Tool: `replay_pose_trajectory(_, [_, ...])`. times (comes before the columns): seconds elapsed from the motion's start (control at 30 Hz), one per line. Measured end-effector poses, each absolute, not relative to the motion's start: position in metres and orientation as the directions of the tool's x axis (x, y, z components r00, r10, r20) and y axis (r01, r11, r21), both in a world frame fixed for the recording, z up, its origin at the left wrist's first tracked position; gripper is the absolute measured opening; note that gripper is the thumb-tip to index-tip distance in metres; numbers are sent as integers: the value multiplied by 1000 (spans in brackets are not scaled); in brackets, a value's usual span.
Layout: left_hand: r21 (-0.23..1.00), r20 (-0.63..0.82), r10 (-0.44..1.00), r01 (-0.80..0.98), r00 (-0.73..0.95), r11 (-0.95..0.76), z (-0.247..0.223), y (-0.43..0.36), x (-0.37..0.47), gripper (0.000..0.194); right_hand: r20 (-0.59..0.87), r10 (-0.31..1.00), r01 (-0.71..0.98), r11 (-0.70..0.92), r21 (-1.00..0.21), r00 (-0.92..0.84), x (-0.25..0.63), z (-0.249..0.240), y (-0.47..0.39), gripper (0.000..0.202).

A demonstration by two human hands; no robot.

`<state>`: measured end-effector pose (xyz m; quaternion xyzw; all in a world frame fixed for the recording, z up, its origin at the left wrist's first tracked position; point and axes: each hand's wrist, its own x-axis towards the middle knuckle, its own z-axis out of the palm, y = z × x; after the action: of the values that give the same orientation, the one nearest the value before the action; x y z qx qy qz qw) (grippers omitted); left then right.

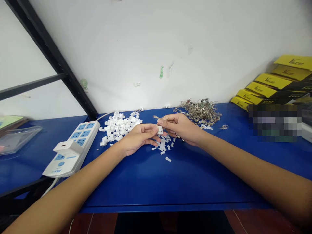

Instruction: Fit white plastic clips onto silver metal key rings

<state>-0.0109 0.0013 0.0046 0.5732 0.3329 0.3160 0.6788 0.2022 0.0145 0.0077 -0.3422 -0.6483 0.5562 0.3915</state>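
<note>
Frame centre: left hand (140,138) pinches white plastic housing (160,130); right hand (182,127) grips tan cord (164,119). Blue desk (168,185) stretches to front edge, lower centre.

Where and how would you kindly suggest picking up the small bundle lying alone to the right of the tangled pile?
I would pinch the small bundle across its middle from above, with the right hand once free: it lies low on the blue table, apart from the tangled pile.

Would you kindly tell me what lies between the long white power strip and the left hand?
In the head view, small white plastic pieces lie heaped between the power strip and the left hand.
</note>
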Motion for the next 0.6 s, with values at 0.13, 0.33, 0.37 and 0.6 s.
replay_pose_trajectory(0.13, [989, -90, 801, -40, 592, 141, 5, 0, -11, 33, 141, 867, 21, 172, -985, -477, 202, 8, 14, 43])
replay_pose_trajectory(0.33, [989, -97, 810, -37, 578, 145, 5, 0, -11, 35, 167, 869, -2, 188, -982, -465, 202, 7, 15, 42])
replay_pose_trajectory(0.37, [989, -98, 810, -35, 578, 145, 4, 0, -11, 35, 169, 870, 1, 191, -982, -463, 202, 7, 15, 42])
replay_pose_trajectory(0.6, [989, -108, 808, -17, 580, 144, 3, 0, -11, 34, 167, 869, 15, 197, -980, -465, 202, 9, 13, 44])
